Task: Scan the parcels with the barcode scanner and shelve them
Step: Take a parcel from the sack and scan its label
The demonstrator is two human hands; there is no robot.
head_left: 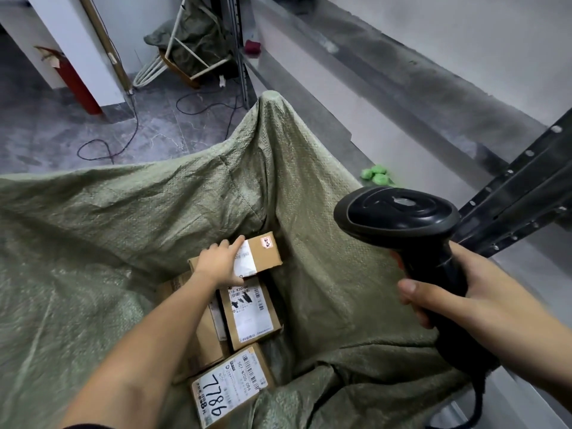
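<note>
Green woven sacking stands open around the parcels like a deep bin, its walls pulled up so I can reach straight down to the cartons at the bottom. My left hand is down inside it, fingers curled over the near edge of the top parcel, a small brown carton with a white label, which lies tilted across the one under it; I hold it by the edge because, I judge, that is the quickest way to lift it and turn its label up to be read. My right hand is wrapped round the grip of the black barcode scanner, thumb across the front, with the head held up beside the sack and above the parcels, ready to be dipped toward a label as soon as one faces it. Its cable trails down at the lower right. I count four cartons showing labels or faces clearly: the one in my hand, a labelled parcel below it, a third marked 7786 nearest me, and a plain brown one partly under my forearm; more may lie beneath. One scanner, one sack in use. Dark shelf framing rises just to my right, close enough, I judge, for shelving straight after scanning.
</note>
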